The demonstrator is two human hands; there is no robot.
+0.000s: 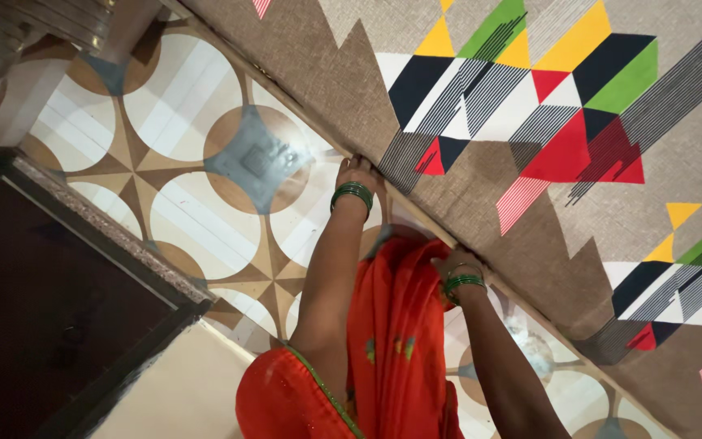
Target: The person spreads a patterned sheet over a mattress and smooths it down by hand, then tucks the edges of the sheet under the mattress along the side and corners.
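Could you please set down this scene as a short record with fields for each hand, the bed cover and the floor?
left hand: at the edge of the bed sheet, fingers tucked under it
right hand: at the same edge, further along
bed sheet: grey-brown with coloured triangles and stripes
bangles: green, on both wrists
garment: orange, hanging between the arms
floor: tiles patterned with circles

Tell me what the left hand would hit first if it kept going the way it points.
The left hand already touches the edge of the patterned bedsheet; going on, it would likely press into the sheet-covered mattress edge.
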